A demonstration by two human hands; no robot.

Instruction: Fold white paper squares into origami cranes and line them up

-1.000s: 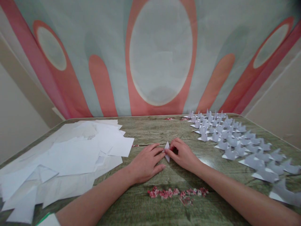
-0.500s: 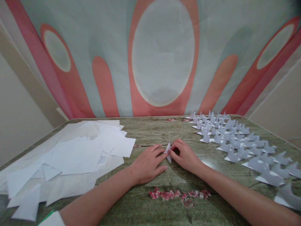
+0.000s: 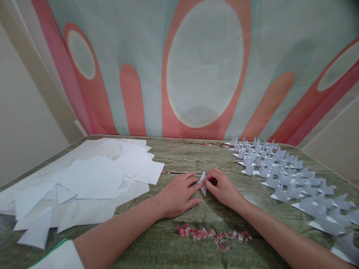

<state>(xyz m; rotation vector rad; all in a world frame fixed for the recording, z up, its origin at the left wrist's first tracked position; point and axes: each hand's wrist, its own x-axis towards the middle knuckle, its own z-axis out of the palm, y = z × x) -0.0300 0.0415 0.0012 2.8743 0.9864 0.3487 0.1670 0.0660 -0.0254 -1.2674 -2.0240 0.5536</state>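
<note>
Near the middle of the table, a small white piece of folded paper stands narrow and upright between both hands. My right hand is closed, its thumb and index finger pinching the paper's right side. From the left, my left hand reaches in with a small tip of the paper between its index and middle fingertips; its thumb is apart, on the table. The paper's exact folds are partly covered by the fingers.
Many folded paper cranes stand in rows along the table's right side. A wide spread of loose white paper sheets covers the left. The wood-patterned table has printed pink flowers, and a patterned backdrop hangs behind its far edge.
The whole view has shifted and tilted slightly with the head. Both hands keep nearly the same position and grip around the folded paper.
</note>
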